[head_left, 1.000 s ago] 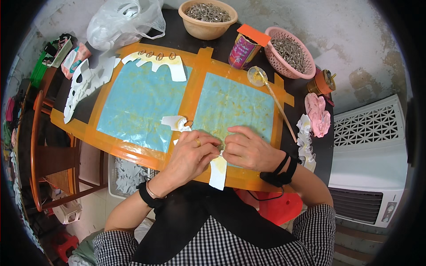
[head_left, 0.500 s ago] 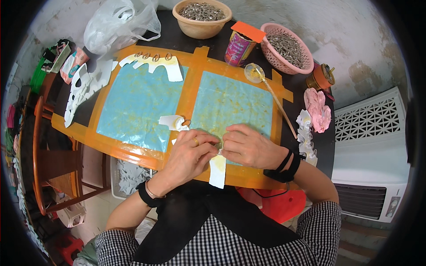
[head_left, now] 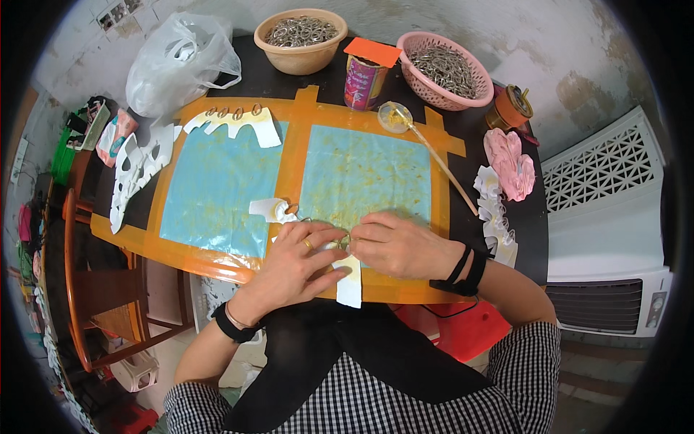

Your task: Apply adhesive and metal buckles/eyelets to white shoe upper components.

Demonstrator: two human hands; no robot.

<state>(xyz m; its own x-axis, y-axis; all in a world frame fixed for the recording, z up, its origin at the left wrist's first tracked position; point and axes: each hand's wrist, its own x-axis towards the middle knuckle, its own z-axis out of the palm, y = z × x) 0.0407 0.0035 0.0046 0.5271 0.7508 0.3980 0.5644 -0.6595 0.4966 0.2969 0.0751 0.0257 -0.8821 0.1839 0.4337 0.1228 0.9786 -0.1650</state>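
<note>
Both hands work close together at the front of the table. Between them is a white strip (head_left: 350, 284) smeared with yellow, its near end hanging toward me. My left hand (head_left: 307, 257) pinches it at the fingertips, the other fingers loosely bent. The fingers of my right hand (head_left: 394, 246) are pressed together on the same spot from the right. A metal ring (head_left: 345, 241) shows partly between the fingertips. Beyond my left hand lies a curled white end (head_left: 273, 210) with a ring in it; whether it joins the strip is hidden.
A cream bowl (head_left: 270, 53) and pink basket (head_left: 482, 98) of metal rings stand at the back, a purple cup (head_left: 361, 85) between them. A glue-smeared dish (head_left: 395, 117) holds a stick (head_left: 450, 173). White cut pieces (head_left: 137, 163) lie left; pink gloves (head_left: 510, 166) lie right.
The view has shifted slightly, so the table's contents sit farther left. My left hand's lower fingers have spread apart a little over the strip. Both hands stay at the same joint.
</note>
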